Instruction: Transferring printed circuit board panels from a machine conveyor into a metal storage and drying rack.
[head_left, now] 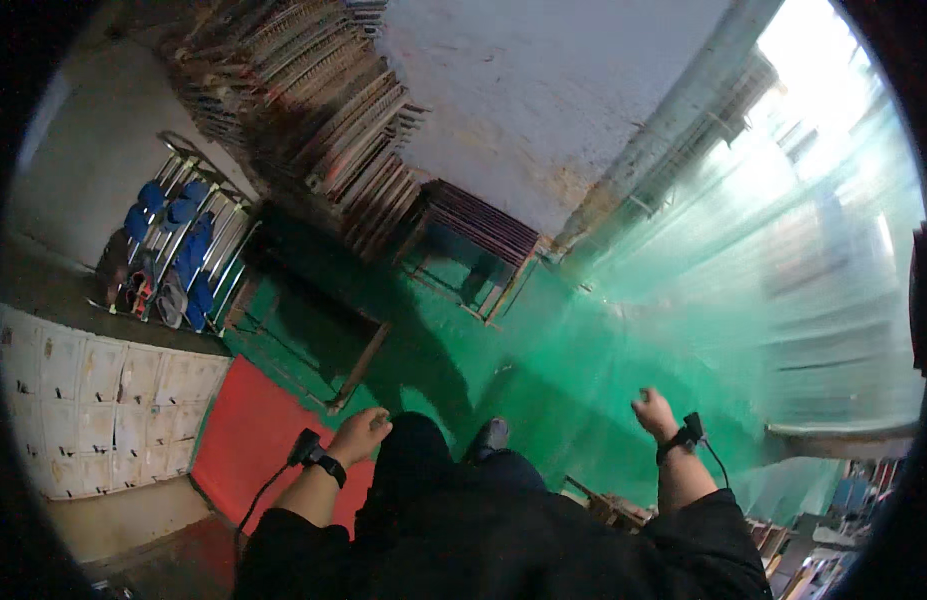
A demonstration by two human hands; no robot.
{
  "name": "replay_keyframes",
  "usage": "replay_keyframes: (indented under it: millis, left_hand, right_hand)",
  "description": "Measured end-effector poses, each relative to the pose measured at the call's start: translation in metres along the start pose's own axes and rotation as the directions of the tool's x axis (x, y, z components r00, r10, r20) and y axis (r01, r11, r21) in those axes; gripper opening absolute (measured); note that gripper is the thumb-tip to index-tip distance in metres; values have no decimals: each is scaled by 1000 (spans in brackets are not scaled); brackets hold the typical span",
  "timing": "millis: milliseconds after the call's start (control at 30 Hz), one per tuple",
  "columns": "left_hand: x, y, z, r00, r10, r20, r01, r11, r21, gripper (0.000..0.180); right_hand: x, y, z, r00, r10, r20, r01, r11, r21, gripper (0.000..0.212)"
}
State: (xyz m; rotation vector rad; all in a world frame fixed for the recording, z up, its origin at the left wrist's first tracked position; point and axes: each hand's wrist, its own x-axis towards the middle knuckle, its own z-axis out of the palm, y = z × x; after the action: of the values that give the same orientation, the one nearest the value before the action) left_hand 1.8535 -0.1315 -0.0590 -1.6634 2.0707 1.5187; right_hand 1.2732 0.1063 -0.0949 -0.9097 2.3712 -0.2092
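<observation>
My left hand (362,433) hangs beside my left thigh, above the edge of a red mat (255,425). Its fingers are loosely curled and nothing shows in them. Out to the right, my right hand (654,411) is held over the green floor (573,400), its fingers folded in and holding nothing I can see. Each wrist wears a black strap with a small device and a cable. One grey shoe (490,438) shows on the floor between my hands. Neither hand touches any object.
White lockers (113,400) line the left side, near a metal shoe rack (173,255) with blue slippers and shoes. Stacked racks (353,130) lean by the wall ahead. A low metal frame (358,370) stands on the floor. Translucent plastic sheeting (743,290) hangs at right.
</observation>
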Motion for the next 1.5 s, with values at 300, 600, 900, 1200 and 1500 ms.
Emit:
replay_keyframes:
  millis: [300, 600, 900, 1200, 1500]
  left_hand:
    - [348, 26, -68, 996, 22, 89, -42, 973, 227, 39]
    - [656, 90, -102, 996, 62, 66, -53, 991, -126, 51]
    - [795, 46, -64, 972, -46, -232, 57, 997, 44, 65]
    - [804, 55, -36, 992, -124, 33, 127, 916, -382, 64]
    - [689, 79, -53, 952, -291, -90, 239, 896, -375, 72]
  right_hand:
    - [274, -202, -29, 989, -73, -131, 123, 895, 430, 38]
    - [401, -187, 141, 918, 192, 347, -332, 851, 406, 45]
    - [513, -160, 273, 831, 435, 347, -543, 498, 676, 55]
    - [540, -150, 310, 844, 166, 511, -521, 21, 853, 46]
    - [487, -127, 205, 926, -92, 367, -332, 267, 905, 45]
